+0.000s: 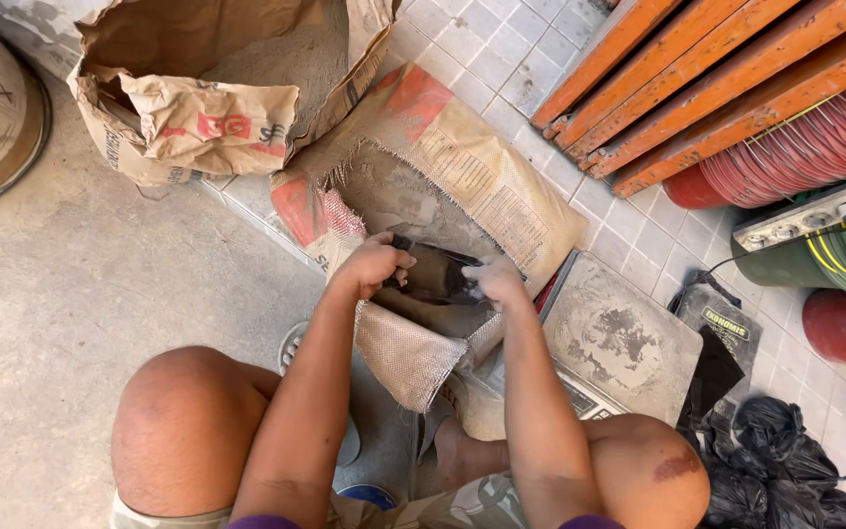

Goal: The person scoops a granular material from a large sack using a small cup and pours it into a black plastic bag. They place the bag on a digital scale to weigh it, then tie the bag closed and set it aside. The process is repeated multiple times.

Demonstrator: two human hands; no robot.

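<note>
I squat over a woven cement sack [462,176] that lies open on the floor. My left hand [372,263] and my right hand [497,281] each grip one side of a small black plastic bag [435,276], holding its mouth open just above the sack's opening. Grey powder shows inside the sack. A flap of the sack's woven cloth [405,353] hangs down below my hands, between my knees.
A torn brown paper sack [208,108] with grey powder stands at the back left. A dusty scale [619,343] lies right of my hands, with several black plastic bags [766,460] beyond. Orange frames [717,69] and red hose coils [815,137] fill the back right.
</note>
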